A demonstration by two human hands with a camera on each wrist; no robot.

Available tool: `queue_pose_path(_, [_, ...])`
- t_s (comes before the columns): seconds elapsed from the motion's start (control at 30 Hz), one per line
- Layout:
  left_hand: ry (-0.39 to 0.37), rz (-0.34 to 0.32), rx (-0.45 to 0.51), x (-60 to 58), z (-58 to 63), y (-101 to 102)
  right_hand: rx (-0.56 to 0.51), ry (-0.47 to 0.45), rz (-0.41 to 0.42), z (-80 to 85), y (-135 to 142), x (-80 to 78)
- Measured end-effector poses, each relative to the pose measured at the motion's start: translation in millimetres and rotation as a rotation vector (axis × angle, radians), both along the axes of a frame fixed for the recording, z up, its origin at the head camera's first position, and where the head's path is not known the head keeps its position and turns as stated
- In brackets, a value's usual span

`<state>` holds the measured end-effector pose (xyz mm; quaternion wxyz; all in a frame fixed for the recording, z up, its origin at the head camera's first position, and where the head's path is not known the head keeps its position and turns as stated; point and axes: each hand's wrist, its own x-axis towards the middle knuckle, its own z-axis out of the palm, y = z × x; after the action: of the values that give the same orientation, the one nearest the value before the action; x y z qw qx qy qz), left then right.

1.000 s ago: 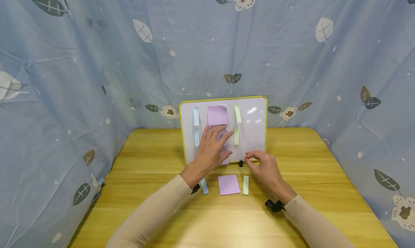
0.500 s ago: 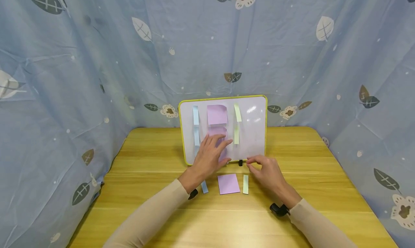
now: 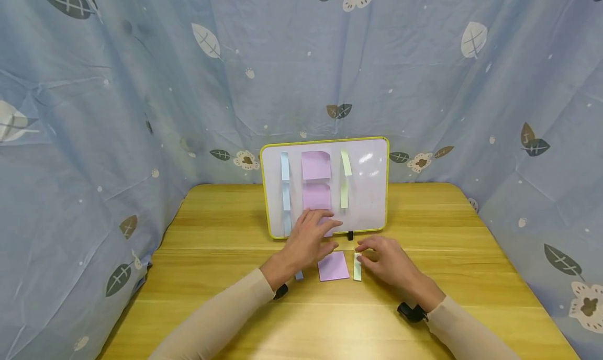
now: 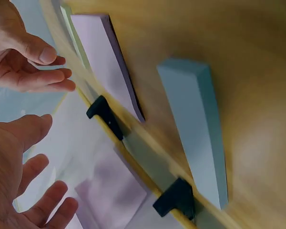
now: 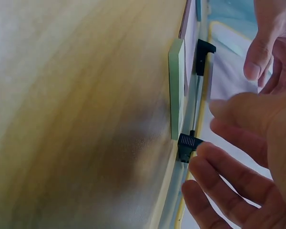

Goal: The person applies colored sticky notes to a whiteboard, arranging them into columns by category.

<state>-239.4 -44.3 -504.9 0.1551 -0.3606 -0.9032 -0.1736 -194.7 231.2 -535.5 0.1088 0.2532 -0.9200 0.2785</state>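
Note:
My left hand (image 3: 306, 240) hovers before the lower middle of a yellow-framed whiteboard (image 3: 369, 198), fingers spread and holding nothing. To its right, my right hand (image 3: 390, 260) has loosely bent fingers over the far end of a green sticky-note pad (image 3: 357, 271); the right wrist view shows a gap between fingers and pad. A purple sticky-note pad (image 3: 333, 266) lies between the hands. The thick blue sticky-note pad (image 4: 193, 129) is mostly hidden by my left wrist in the head view. Purple notes (image 3: 316, 165), blue strips (image 3: 285, 166) and green strips (image 3: 346, 162) stick to the board.
Black clips (image 5: 188, 145) support the board's bottom edge. It stands towards the back of a wooden table (image 3: 226, 213). A blue patterned curtain (image 3: 282, 62) surrounds the table's back and sides.
Both hands have come down and nearer, away from the board. The second purple note and the lowest blue strip have come into sight. My right hand has reached the green pad's far end.

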Motion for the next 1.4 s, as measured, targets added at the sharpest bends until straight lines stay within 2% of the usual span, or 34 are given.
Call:
queue_pose_path(0.17, [-0.053,-0.006,-0.040,7.3,-3.7,4.5,0.070,-0.056,0.039,1.3,-0.3,5.6])
queue_pose_path(0.37, [-0.121,-0.033,-0.100,17.4,-9.5,9.0,0.106,-0.092,0.062,1.8,-1.1,11.3])
queue_pose_path(0.6, [-0.182,-0.053,-0.142,23.1,-13.3,14.1,0.114,-0.058,0.094,-0.3,-1.9,14.6])
queue_pose_path(0.97, [-0.193,-0.075,-0.198,25.4,-16.4,17.8,0.119,-0.033,0.115,-0.4,-0.1,17.2])
queue_pose_path(1.17, [-0.221,-0.102,-0.205,26.3,-18.0,19.3,0.122,-0.039,0.125,-2.8,1.3,17.4])
queue_pose_path(1.4, [-0.207,-0.121,-0.198,27.6,-20.3,20.0,0.122,-0.042,0.134,-3.9,2.5,17.1])
